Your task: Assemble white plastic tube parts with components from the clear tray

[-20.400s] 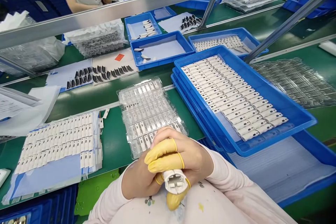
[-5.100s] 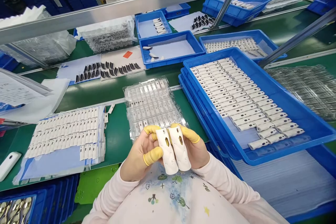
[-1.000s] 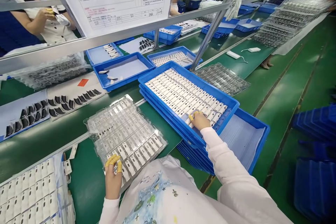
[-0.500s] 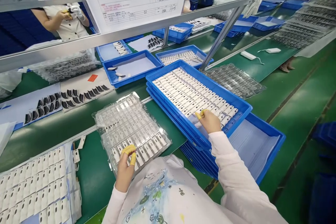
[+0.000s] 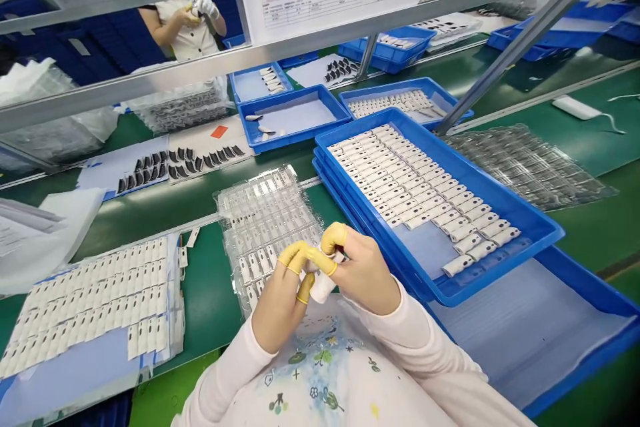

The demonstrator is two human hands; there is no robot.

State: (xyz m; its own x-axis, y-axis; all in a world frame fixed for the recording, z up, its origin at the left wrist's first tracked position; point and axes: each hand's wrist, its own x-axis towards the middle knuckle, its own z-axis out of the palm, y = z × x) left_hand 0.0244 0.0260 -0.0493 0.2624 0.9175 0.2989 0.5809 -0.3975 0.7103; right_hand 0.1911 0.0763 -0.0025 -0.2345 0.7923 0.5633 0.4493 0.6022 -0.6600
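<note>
Both my hands meet in front of my chest around a small white plastic casing point(image 5: 323, 287). Yellow finger cots cover several fingertips. My left hand point(image 5: 285, 297) is closed on the casing from the left, and my right hand point(image 5: 364, 271) grips it from the right; the fingers hide much of it. Just beyond my hands lies a clear plastic blister tray point(image 5: 265, 213), with white casings in its near rows. At the right, a blue tray point(image 5: 543, 230) on top of a stack holds rows of white casings with dark oval holes.
On the left, white casings lie in rows on a layered pile point(image 5: 100, 307). Black curved parts point(image 5: 200, 163) lie on sheets behind. A metal rail point(image 5: 300, 37) with a paper sheet crosses ahead. A co-worker point(image 5: 185, 20) stands beyond it. Clear trays point(image 5: 530, 167) lie at right.
My right hand has come from the blue tray to join my left, which has lifted off the blister tray. A casing is now between them. The view has swung left.
</note>
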